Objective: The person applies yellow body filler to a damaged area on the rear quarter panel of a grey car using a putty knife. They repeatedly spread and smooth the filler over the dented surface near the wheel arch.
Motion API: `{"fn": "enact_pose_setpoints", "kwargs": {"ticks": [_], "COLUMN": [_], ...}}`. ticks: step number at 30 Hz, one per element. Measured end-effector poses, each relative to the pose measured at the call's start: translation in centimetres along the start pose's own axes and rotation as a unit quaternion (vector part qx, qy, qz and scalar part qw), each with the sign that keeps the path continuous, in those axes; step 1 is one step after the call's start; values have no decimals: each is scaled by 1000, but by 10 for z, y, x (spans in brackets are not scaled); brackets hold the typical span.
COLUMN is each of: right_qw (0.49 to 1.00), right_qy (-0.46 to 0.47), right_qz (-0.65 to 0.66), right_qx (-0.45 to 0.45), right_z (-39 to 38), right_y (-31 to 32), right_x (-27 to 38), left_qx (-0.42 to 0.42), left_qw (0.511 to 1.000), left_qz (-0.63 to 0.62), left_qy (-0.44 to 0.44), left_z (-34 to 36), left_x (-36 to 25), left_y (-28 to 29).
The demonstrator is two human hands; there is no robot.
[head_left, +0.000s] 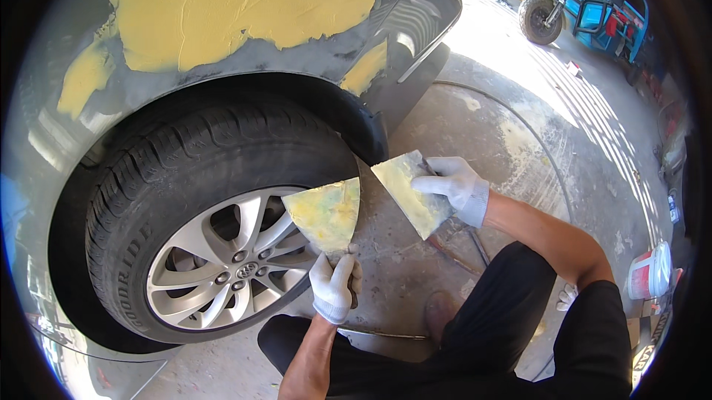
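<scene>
My left hand (334,287), in a white glove, is closed round the handle of a putty knife (326,215). Its wide, fan-shaped blade points up and is smeared with yellow filler. In my gloved right hand (458,186) is a flat rectangular spreader (411,192), pinched at its right edge and coated with yellow filler too. A small gap separates the two tools. Both are in front of the car wheel (245,270), the knife's blade overlapping the tyre and rim in view. Above the wheel arch, a broad patch of yellow filler (245,7) covers the grey car body panel (222,87).
A blue three-wheeled cart (593,11) stands at the far right. A white bucket (650,272) is at the right edge. A hose or cable (519,114) curves over the concrete floor (475,133). The bumper (423,22) juts out beyond the wheel.
</scene>
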State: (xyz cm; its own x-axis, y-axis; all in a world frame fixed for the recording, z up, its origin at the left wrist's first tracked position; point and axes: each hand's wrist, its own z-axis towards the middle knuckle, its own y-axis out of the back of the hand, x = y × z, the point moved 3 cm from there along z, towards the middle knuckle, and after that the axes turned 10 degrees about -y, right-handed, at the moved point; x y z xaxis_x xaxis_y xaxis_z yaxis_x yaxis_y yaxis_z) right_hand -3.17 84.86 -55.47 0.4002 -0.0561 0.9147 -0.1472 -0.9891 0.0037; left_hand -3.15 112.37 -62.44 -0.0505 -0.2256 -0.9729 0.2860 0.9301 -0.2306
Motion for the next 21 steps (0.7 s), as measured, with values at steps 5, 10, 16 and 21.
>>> {"fn": "enact_pose_setpoints", "kwargs": {"ticks": [5,10,16,21], "right_qw": [987,971,961,958], "right_qy": [128,157,201,216], "right_qz": [-88,-171,-177,-176], "right_qx": [-44,-57,-68,-68], "right_z": [-7,-9,-8,-9], "right_y": [-6,-20,-22,-25], "right_x": [5,16,17,19], "left_qx": [-5,1,6,9], "left_qw": [1000,1000,1000,999], "left_qz": [15,18,20,32], "left_qy": [-25,-13,-16,-16], "left_z": [-2,0,-1,-4], "left_x": [-3,7,10,11], "left_y": [-4,1,-2,-1]}}
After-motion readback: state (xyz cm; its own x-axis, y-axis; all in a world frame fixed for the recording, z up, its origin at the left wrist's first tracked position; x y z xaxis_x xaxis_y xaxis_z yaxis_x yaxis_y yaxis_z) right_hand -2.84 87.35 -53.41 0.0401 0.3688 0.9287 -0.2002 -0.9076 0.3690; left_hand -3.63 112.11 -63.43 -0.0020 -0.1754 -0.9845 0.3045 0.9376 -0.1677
